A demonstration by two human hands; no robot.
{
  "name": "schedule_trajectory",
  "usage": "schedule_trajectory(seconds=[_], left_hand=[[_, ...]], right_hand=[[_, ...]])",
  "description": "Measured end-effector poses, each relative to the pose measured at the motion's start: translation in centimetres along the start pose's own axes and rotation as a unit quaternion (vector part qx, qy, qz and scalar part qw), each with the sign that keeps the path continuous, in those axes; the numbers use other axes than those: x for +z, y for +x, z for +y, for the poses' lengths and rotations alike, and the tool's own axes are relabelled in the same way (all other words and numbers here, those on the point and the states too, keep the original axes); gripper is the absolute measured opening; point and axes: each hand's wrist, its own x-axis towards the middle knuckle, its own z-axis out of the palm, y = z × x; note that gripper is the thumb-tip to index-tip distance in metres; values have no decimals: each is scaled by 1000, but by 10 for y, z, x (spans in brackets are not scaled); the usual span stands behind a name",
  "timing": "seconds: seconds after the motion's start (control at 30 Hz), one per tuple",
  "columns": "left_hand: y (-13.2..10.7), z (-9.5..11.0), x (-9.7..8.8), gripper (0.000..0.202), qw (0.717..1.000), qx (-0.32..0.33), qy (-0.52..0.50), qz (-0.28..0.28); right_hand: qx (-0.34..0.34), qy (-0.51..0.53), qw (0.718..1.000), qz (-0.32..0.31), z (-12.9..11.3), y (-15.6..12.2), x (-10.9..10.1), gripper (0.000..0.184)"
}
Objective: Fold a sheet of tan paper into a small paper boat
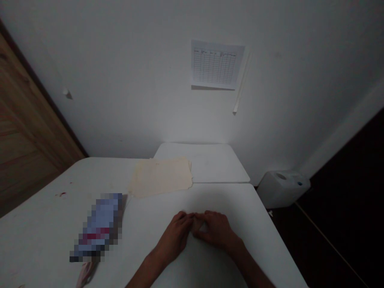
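My left hand (179, 232) and my right hand (216, 229) meet fingertip to fingertip just above a white table (168, 276). Both are closed, with fingers and thumbs pinched together. Something small and brownish may sit between them, but the dim light and the fingers keep me from making it out. Beyond my left hand lies a flat beige sheet (162, 178) with uneven edges, spread across the joins between table sections.
To the left lies a pixelated bluish item (103, 224) with a pale strap (85, 274). A white plastic container (282, 188) stands on the dark floor at right. On the wall hangs a printed table sheet (216, 66), beside a white strip (242, 84). A wooden door (27, 132) is at left.
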Motion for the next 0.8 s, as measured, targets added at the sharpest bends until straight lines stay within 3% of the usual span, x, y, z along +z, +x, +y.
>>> schedule_trajectory(seconds=[0.13, 0.23, 0.47, 0.8], left_hand=[[-1, 3, -2, 27, 1000, 0, 22, 0], [-2, 3, -1, 36, 1000, 0, 31, 3], [1, 1, -11, 46, 997, 20, 59, -50], [8, -8, -14, 30, 995, 23, 54, -78]], right_hand=[[7, 16, 1000, 26, 4, -3, 7, 53], [11, 18, 998, 55, 5, -5, 13, 55], [24, 18, 997, 78, 10, -8, 20, 59], [40, 24, 995, 83, 16, -11, 19, 64]])
